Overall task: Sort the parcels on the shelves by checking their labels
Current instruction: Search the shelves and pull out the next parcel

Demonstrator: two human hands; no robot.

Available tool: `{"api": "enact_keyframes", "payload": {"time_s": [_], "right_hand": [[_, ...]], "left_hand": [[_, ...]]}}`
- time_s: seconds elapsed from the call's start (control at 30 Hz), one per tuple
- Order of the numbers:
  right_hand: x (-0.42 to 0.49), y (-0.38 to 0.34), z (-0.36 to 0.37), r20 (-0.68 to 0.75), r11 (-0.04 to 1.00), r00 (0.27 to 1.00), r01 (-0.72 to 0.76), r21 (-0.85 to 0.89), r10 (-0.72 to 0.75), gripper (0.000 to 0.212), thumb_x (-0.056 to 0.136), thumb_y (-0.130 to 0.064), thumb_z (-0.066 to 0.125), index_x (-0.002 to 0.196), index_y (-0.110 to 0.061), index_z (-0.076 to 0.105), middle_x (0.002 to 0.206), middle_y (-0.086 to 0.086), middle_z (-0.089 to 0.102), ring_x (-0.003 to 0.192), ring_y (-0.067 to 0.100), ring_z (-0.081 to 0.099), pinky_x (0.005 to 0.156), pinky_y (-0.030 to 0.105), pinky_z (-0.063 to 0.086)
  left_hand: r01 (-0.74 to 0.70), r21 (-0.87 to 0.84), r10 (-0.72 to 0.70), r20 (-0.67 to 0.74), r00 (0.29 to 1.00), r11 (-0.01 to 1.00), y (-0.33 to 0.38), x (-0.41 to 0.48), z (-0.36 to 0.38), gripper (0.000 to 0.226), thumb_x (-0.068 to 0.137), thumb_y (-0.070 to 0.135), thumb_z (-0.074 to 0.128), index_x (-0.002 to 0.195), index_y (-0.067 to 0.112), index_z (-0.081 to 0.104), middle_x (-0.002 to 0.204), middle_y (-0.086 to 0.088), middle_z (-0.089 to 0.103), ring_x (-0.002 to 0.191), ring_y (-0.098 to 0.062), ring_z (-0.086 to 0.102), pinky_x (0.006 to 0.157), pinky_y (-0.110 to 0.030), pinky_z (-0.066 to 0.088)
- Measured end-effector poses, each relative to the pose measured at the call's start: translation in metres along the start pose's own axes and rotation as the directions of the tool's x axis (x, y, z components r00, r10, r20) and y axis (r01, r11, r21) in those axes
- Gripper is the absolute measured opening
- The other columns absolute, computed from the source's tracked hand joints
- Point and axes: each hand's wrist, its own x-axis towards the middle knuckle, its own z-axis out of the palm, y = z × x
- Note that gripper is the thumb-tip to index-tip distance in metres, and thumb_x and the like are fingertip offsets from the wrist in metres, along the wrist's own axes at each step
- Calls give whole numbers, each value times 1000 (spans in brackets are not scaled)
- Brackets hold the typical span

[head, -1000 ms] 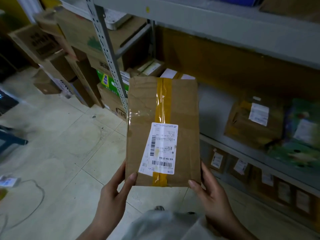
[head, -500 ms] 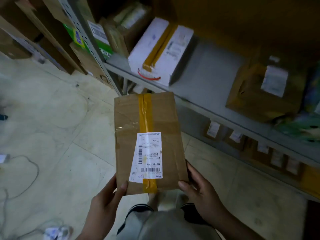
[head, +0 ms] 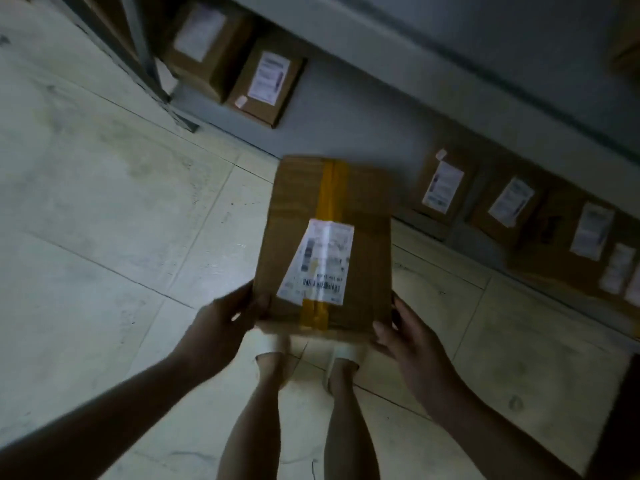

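Note:
I hold a flat brown cardboard parcel (head: pixel 367 237) low in front of me, over the tiled floor. A yellow tape strip runs down its middle and a white label (head: pixel 318 261) with barcodes faces up. My left hand (head: pixel 221 323) grips the near left corner, thumb on top. At the near right corner my right hand (head: pixel 405 337) grips the edge, thumb on the top face. The parcel's far end points toward the bottom shelf (head: pixel 346 109).
On the bottom shelf two labelled brown boxes (head: pixel 266 84) stand at the left and several labelled parcels (head: pixel 512 206) line up at the right. A metal shelf post (head: pixel 145 60) rises at upper left. My legs and sandalled feet (head: pixel 343 362) are below the parcel.
My view has tipped down from the middle shelf to the bottom shelf and floor. The parcel has come lower with both hands still holding its near corners.

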Motion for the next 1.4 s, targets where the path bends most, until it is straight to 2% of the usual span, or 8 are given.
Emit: {"api": "enact_keyframes", "payload": {"time_s": [0.27,0.4,0.63,0.87,1.0,1.13,1.3,1.4], "right_hand": [[140,2,-61,-223,955,960,100,-280,-166,50,101,-39,54,149,-35,42,143,-10,57,116,9,60,94,34,53],[201,5,-88,-204,980,964,141,-139,-168,45,103,-20,54,147,-26,46,142,-2,59,85,12,74,75,25,58],[260,-29,-128,-191,982,963,182,-56,-189,54,103,-3,50,152,-21,38,130,0,62,93,15,74,82,25,60],[258,-7,-155,-219,970,963,112,-217,-160,38,103,-46,43,131,-24,57,131,3,64,111,21,67,98,40,53],[285,32,-181,-181,648,978,-71,-758,-106,63,104,-33,49,158,-18,22,166,6,22,150,29,27,116,39,31],[323,61,-177,-125,385,990,-91,-918,-63,89,101,-34,53,160,-16,-11,168,3,-18,156,24,-10,125,41,9],[293,100,-146,-57,255,993,-29,-967,-104,95,100,-39,53,157,-12,-17,166,8,-25,155,25,-14,126,42,10],[273,111,-151,-48,420,983,31,-907,-176,82,100,-40,53,161,-18,3,170,4,-2,155,22,7,123,41,22]], "left_hand": [[-242,-20,242,7,970,970,61,171,46,40,107,32,43,147,29,49,131,6,68,118,-14,67,97,-40,59],[-263,-78,261,-43,964,962,93,234,66,39,108,15,41,143,27,52,125,10,68,111,-6,67,86,-29,61],[-281,-42,274,-115,955,959,136,285,75,35,108,13,42,138,26,56,130,7,64,122,-20,62,94,-41,60],[-162,-189,109,-266,958,968,124,287,80,50,108,25,44,156,30,32,157,0,44,134,-22,50,96,-49,57],[-66,-288,-37,-338,940,955,81,281,104,45,108,41,35,149,21,38,153,-8,45,128,-23,52,98,-51,54],[-37,-204,-24,-291,957,978,35,273,130,32,107,25,43,138,16,47,136,-6,57,116,-21,59,100,-50,53],[134,-70,-144,-178,973,989,-3,254,161,33,102,8,50,133,19,54,129,-7,65,89,-17,65,74,-34,56],[159,-58,-165,-144,976,986,-4,244,176,31,102,10,53,130,21,56,126,-6,66,91,-23,68,70,-30,53]]}}
